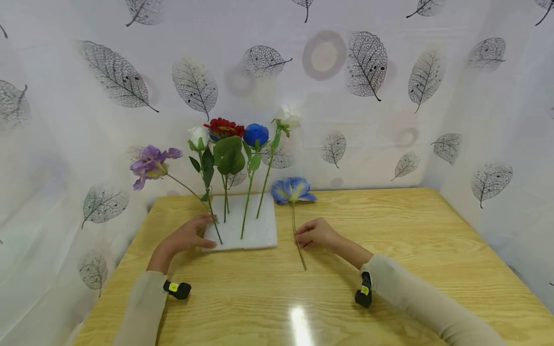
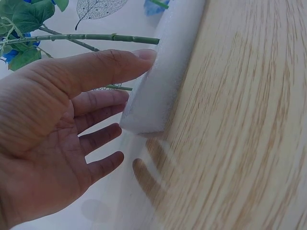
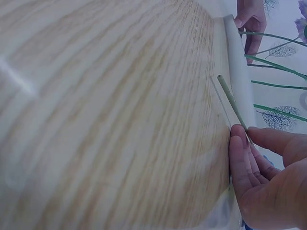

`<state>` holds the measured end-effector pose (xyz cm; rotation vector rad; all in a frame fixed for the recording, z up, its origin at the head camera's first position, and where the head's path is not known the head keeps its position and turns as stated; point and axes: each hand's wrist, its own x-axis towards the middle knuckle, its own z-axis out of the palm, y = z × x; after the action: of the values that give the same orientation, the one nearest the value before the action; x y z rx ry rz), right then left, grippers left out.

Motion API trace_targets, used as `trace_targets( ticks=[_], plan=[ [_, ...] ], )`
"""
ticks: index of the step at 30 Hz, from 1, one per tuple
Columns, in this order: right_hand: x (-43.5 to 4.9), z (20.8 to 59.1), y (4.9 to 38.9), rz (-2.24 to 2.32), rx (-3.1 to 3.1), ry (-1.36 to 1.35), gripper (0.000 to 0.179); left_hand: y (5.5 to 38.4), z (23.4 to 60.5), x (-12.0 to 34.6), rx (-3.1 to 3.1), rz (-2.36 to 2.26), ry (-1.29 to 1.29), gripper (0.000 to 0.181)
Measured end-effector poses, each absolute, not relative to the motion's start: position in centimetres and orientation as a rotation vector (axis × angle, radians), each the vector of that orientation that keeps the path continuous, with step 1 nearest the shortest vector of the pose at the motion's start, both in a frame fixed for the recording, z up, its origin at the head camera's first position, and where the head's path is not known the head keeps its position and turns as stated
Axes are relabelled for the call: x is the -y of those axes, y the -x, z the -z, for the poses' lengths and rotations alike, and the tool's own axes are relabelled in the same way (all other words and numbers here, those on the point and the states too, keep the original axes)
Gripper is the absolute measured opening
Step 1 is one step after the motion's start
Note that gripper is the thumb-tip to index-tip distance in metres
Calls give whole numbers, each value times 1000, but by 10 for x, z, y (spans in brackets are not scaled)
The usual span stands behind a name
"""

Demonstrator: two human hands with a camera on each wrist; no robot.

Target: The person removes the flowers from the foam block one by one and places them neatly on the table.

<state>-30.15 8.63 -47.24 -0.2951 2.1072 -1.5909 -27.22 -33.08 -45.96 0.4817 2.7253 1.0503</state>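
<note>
My right hand (image 1: 318, 234) pinches the stem of a blue artificial flower (image 1: 294, 191) between thumb and fingers. Its bloom points toward the back of the table, and the stem's cut end (image 3: 220, 79) sticks out past the fingers. At the left end of a white foam block (image 1: 264, 235), my left hand (image 1: 188, 235) spreads its fingers, thumb (image 2: 144, 56) against the front edge. Stuck upright or leaning in the foam are a purple flower (image 1: 151, 166), a white rose (image 1: 199, 136), a red flower (image 1: 225, 129), a blue rose (image 1: 256, 134) and another white rose (image 1: 289, 117).
The wooden table (image 1: 389, 226) extends to the right of the foam and toward the front. Behind it and at both sides hangs a white curtain (image 1: 311, 96) printed with dark leaves. Each wrist carries a small black camera (image 1: 364, 290).
</note>
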Motion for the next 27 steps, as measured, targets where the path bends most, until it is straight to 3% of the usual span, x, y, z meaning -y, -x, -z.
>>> trace_targets(
  ticks=[27],
  plan=[
    [-87, 468, 304, 1536, -2162, 320, 24, 271, 458, 330, -2719, -1053, -494, 85]
  ],
)
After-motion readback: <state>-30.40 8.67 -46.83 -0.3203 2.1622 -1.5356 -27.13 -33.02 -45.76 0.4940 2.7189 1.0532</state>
